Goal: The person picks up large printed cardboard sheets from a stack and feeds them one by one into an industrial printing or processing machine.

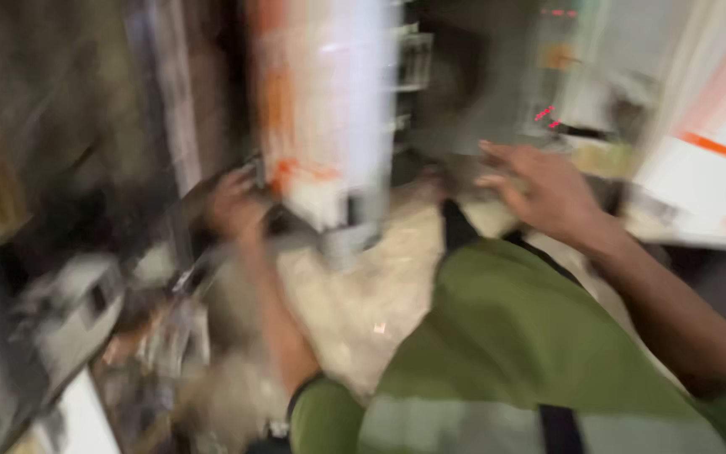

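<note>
The head view is heavily blurred by motion. My left hand [233, 206] is at the lower left edge of a tall white and orange appliance [329, 126] that stands upright at the centre; whether the fingers grip it is unclear. My right hand [539, 189] is raised to the right of the appliance, fingers spread, with nothing in it. My green shirt [514, 345] fills the lower middle of the view.
A beige speckled floor [380, 286] lies below the appliance. Grey and white clutter [77, 311] sits at the lower left. A white panel with an orange stripe [716, 160] stands at the right. Dark shelving [413, 67] is behind.
</note>
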